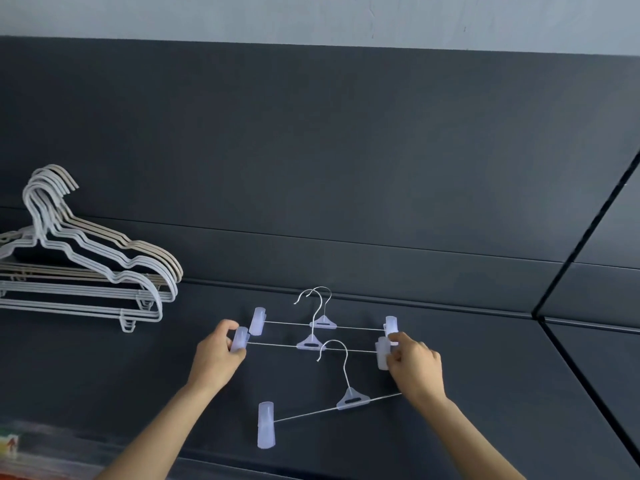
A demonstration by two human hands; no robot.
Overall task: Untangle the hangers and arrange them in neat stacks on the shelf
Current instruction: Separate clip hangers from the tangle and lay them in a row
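Note:
Three wire clip hangers with pale translucent clips lie on the dark shelf [485, 375]. The far clip hanger [323, 322] lies flat near the back. The middle clip hanger [310, 342] sits just in front of it; my left hand [216, 355] grips its left clip and my right hand [415, 365] grips its right clip. The near clip hanger [351, 399] lies tilted toward me, its hook overlapping the middle hanger's bar and its right end hidden under my right wrist.
A stack of white and beige coated hangers [86, 271] lies at the left of the shelf, hooks pointing to the back. A dark back panel [311, 150] rises behind the shelf. A seam [585, 233] divides the shelf at the right. Something colourful and blurred [10, 445] shows at bottom left.

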